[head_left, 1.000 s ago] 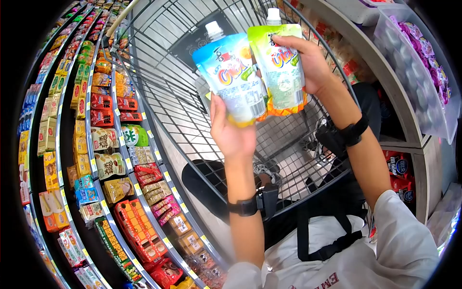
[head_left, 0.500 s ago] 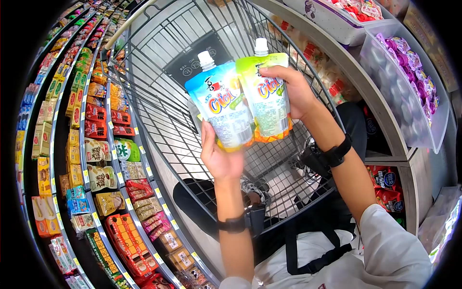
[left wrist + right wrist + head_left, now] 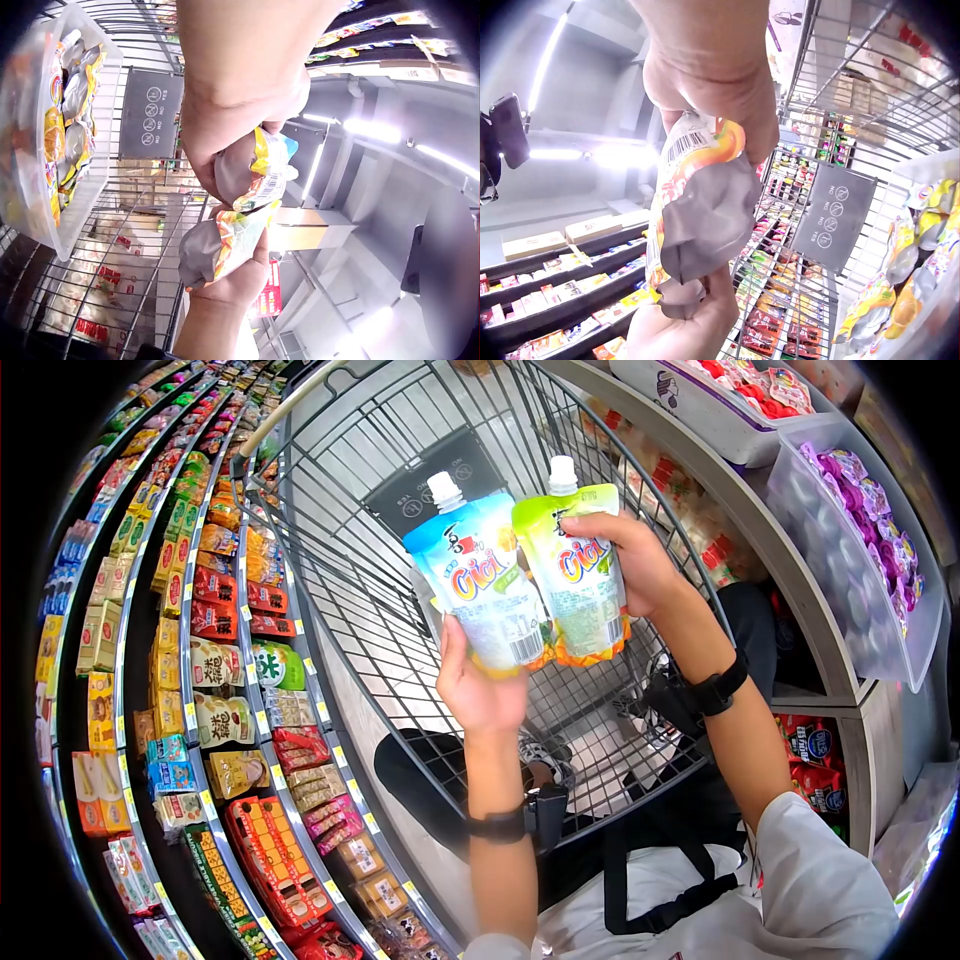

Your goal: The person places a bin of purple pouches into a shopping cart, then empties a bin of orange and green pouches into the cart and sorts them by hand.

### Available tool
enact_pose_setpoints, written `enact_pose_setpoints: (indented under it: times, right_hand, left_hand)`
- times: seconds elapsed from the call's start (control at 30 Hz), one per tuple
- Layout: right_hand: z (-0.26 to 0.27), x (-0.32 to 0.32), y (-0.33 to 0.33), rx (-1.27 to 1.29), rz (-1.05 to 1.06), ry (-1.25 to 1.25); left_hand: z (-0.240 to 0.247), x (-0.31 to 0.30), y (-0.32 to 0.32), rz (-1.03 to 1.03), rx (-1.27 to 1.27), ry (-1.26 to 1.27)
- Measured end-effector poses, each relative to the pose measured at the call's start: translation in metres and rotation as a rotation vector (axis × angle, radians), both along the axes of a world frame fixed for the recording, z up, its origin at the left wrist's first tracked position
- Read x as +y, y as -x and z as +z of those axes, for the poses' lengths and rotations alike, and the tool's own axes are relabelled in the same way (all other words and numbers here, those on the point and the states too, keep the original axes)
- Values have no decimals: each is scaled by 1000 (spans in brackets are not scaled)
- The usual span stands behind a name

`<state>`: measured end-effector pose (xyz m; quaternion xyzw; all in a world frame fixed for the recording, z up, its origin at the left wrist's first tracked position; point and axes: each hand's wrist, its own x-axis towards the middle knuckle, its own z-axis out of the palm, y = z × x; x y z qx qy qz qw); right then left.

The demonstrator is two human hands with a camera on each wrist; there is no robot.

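In the head view my left hand (image 3: 483,685) grips a blue-topped spouted pouch (image 3: 490,595) by its lower left edge, thumb on the front. A green-topped pouch (image 3: 585,600) is in my right hand (image 3: 635,560), its thumb across the upper front. Both pouches stand side by side, white caps up, over the shopping cart (image 3: 345,575), fronts towards me. The left wrist view shows the pouches' silver undersides, with my left hand (image 3: 240,112) around one and my right hand (image 3: 232,289) behind the other.
Snack shelves (image 3: 205,730) line the left side. On the right, a curved wooden shelf unit (image 3: 855,705) carries a clear bin (image 3: 850,550) of purple packs and another bin (image 3: 700,405) of red ones. Red bags (image 3: 815,760) sit in its lower compartment.
Against the frame from half a second ago, both hands and pouches appear slightly further right and lower in the head view; over the full second they have moved down. Both grips look the same.
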<state>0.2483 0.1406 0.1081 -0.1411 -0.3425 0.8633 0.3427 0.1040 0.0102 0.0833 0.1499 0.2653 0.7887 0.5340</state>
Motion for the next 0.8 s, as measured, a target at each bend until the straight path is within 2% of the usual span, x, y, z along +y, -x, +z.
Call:
enact_pose_setpoints:
  times: [0.13,0.4,0.8]
  right_hand:
    - [-2,0,2,-3,-31,-27]
    - [3,0,-1,94,83,29]
    - [-7,7,-4,90,92,68]
  left_hand:
    - [1,0,0,12,-9,10]
    - [1,0,-1,-22,21,-18]
    - [4,-1,-2,-83,6,-50]
